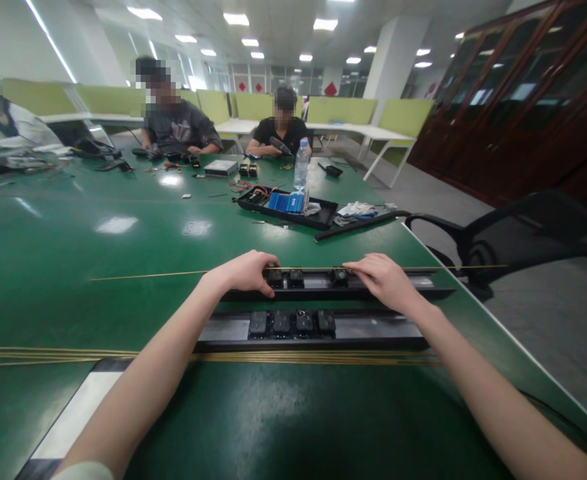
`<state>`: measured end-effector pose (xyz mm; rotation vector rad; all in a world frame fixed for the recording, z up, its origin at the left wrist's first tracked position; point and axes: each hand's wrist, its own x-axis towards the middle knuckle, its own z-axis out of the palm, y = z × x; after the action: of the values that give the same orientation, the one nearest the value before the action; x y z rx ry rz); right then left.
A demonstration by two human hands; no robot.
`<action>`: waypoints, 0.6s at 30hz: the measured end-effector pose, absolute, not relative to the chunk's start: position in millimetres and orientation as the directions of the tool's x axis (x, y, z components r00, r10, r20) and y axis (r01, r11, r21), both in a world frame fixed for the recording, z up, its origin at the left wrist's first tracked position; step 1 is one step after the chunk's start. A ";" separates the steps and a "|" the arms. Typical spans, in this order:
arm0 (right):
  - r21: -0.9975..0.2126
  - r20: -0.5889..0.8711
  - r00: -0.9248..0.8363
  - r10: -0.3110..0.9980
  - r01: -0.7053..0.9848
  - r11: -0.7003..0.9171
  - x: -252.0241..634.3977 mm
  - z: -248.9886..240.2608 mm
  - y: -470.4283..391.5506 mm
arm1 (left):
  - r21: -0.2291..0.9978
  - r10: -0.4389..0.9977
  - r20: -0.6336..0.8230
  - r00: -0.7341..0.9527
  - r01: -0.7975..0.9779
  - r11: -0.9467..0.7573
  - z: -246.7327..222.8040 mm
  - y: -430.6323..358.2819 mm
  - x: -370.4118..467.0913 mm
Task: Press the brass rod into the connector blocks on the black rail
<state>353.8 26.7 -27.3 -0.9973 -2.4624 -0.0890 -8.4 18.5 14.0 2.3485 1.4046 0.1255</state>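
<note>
1. Right hand (380, 280): fingertips pinched together on the rod (313, 268), just beside the right block (340, 277).
2. Left hand (250, 272): thumb and forefinger parted in a curve about the left block (274, 278); whether they press on it, I cannot tell.
3. The rod runs level along the far rail (313, 293), past the middle block (296, 277), its right end reaching out over the bench's right edge.
4. Nearer, parallel, lies the near rail (383, 327), bearing four blocks (282, 323) in a row.
5. Along its near side lie several loose rods (293, 358), passing beneath the left forearm.
6. A pale panel (80, 410) lies under that forearm.
7. Beyond, by the bench's (73, 247) far right corner: a tray (283, 218) with a blue part (286, 202), a bottle (302, 167), a cloth (356, 212) and a black strip (358, 227).
8. Three people (178, 127) sit along the far edge; a chair (533, 223) stands off the right edge.
</note>
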 end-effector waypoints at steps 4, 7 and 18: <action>-0.132 0.498 -0.595 0.631 0.667 0.733 345.1 -36.2 23.3 | 0.386 0.861 -0.123 0.493 0.823 -0.416 11.6 19.9 -9.2; -0.179 0.536 -0.550 0.640 0.666 0.724 342.2 -40.5 22.0 | 0.390 0.861 -0.118 0.494 0.821 -0.417 11.3 19.7 -9.2; -0.257 0.547 -0.509 0.665 0.654 0.712 340.5 -40.9 21.0 | 0.302 0.876 -0.106 0.470 0.855 -0.422 19.3 10.2 0.3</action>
<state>340.5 21.0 -40.9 -0.9982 -2.2842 0.0222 0.3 10.2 19.3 2.4086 1.4689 0.0974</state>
